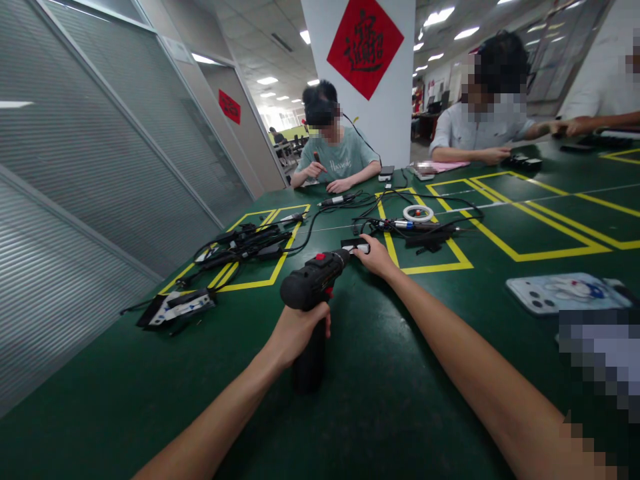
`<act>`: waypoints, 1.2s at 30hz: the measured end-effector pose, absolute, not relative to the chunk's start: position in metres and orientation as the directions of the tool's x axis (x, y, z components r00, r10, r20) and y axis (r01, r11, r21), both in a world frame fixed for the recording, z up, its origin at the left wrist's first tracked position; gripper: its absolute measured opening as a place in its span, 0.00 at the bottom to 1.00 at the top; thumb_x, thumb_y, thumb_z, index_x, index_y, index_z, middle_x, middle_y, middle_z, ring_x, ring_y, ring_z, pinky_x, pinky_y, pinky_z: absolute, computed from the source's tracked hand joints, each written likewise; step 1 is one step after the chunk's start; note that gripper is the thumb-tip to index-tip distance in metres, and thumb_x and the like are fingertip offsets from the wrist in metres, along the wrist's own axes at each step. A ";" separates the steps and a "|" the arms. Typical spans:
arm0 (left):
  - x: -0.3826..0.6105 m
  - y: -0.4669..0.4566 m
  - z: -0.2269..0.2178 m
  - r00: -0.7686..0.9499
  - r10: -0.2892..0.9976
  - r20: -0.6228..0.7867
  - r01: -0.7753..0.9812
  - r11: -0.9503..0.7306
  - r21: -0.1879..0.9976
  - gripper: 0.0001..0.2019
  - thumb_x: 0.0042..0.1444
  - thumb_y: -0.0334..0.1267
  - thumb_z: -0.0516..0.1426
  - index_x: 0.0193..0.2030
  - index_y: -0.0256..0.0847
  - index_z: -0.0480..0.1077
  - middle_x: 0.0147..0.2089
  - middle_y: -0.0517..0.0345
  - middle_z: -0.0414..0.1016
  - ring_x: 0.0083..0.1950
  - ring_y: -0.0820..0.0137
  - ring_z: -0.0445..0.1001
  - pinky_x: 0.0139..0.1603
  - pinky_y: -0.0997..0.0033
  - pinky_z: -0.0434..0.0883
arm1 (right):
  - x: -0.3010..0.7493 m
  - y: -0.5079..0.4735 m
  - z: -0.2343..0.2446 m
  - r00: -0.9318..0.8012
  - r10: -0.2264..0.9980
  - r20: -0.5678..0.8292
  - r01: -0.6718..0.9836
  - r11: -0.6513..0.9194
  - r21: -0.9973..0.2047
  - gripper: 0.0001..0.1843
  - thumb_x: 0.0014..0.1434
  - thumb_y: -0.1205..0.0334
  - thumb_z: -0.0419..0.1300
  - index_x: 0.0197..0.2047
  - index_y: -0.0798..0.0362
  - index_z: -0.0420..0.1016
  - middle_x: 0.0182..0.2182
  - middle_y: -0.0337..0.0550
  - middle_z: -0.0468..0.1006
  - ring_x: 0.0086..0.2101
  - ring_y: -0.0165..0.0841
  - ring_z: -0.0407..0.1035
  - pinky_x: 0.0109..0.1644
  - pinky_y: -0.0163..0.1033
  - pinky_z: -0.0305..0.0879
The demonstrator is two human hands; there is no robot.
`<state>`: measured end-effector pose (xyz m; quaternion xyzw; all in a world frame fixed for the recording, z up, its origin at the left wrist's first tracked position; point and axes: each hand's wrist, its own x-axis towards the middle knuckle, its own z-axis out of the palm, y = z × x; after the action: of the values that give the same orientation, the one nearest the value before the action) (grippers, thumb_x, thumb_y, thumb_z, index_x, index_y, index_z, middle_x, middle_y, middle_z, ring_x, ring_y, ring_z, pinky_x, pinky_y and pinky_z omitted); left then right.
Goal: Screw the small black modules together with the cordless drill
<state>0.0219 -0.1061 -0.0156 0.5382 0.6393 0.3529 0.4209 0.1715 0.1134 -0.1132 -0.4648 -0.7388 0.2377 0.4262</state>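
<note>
My left hand point(300, 327) is wrapped round the grip of a black cordless drill point(313, 283) with a red switch, held upright over the green table point(380, 393). The drill's nose points away from me toward a small black part point(356, 244) with a white label. My right hand point(376, 256) reaches out and pinches that part where the drill's tip meets it, just left of a yellow taped box point(430, 267).
Black cables and tools point(245, 243) lie in a taped box at left, a black-and-white device point(177, 307) nearer. A white tape ring point(418, 213) and soldering tool point(420, 227) sit beyond. A phone point(565, 293) lies right. Other people sit at the far side.
</note>
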 end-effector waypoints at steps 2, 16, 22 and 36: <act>0.021 -0.106 -0.016 -0.068 0.985 -0.161 0.393 0.174 0.903 0.10 0.51 0.38 0.52 0.25 0.36 0.69 0.22 0.55 0.71 0.26 0.68 0.70 0.31 0.69 0.66 | 0.171 0.113 -0.113 -0.204 0.890 0.409 0.486 0.454 -0.747 0.30 0.55 0.53 0.59 0.59 0.54 0.64 0.54 0.53 0.68 0.52 0.42 0.65 0.57 0.45 0.59; 0.026 -0.107 -0.011 -0.088 0.981 -0.171 0.391 0.192 0.900 0.10 0.50 0.38 0.53 0.26 0.35 0.70 0.21 0.55 0.71 0.25 0.68 0.70 0.30 0.69 0.66 | 0.171 0.113 -0.113 -0.201 0.896 0.396 0.493 0.442 -0.749 0.29 0.55 0.53 0.59 0.59 0.53 0.64 0.54 0.52 0.68 0.53 0.40 0.65 0.58 0.44 0.59; 0.024 -0.107 -0.013 -0.083 0.983 -0.165 0.358 0.185 0.915 0.10 0.50 0.39 0.53 0.27 0.35 0.71 0.22 0.55 0.71 0.25 0.68 0.70 0.30 0.69 0.66 | 0.172 0.112 -0.112 -0.205 0.890 0.407 0.490 0.454 -0.744 0.29 0.55 0.52 0.58 0.59 0.54 0.64 0.54 0.52 0.68 0.52 0.41 0.65 0.57 0.45 0.60; 0.027 -0.103 -0.007 -0.067 0.980 -0.186 0.347 0.198 0.917 0.08 0.49 0.37 0.54 0.26 0.35 0.69 0.20 0.57 0.69 0.23 0.70 0.68 0.27 0.71 0.64 | 0.171 0.115 -0.113 -0.235 0.888 0.394 0.513 0.458 -0.726 0.28 0.53 0.54 0.61 0.57 0.50 0.64 0.51 0.49 0.69 0.49 0.40 0.67 0.55 0.45 0.61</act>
<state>0.0266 -0.1034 -0.0066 0.5218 0.6361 0.3588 0.4409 0.1714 0.1147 -0.1129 -0.4664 -0.7511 0.2313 0.4060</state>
